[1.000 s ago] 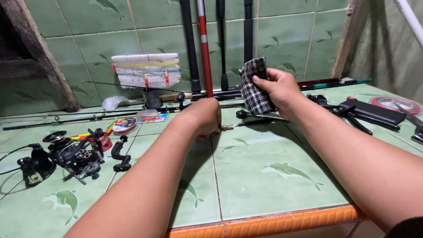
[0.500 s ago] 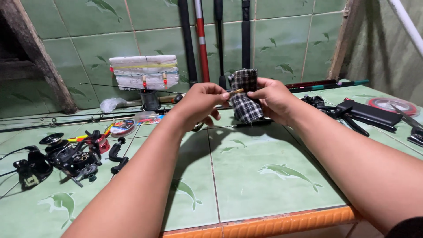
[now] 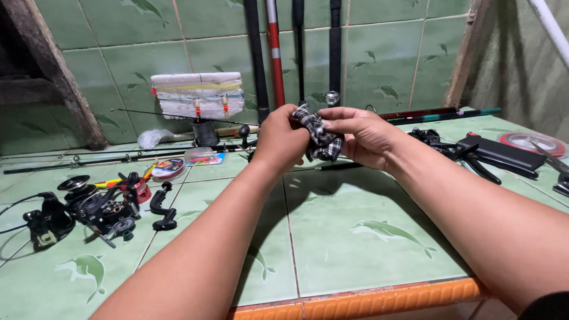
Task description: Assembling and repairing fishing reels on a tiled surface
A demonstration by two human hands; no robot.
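Cloth (image 3: 320,133) now bunched smaller: black-white checked, crumpled between both hands.

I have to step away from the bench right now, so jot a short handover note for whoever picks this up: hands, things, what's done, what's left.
Left hand: closed on one end of the checkered cloth, raised above the green tiled counter.
Right hand: pinching the other side of the same cloth.
Things: a thin rod lies along the back of the counter; upright rods lean on the wall; dismantled reel parts sit at the left; a black tool lies at the right.
Done: cloth is in both hands.
Left: cannot tell from this view what has been wiped; the reel parts lie unassembled.
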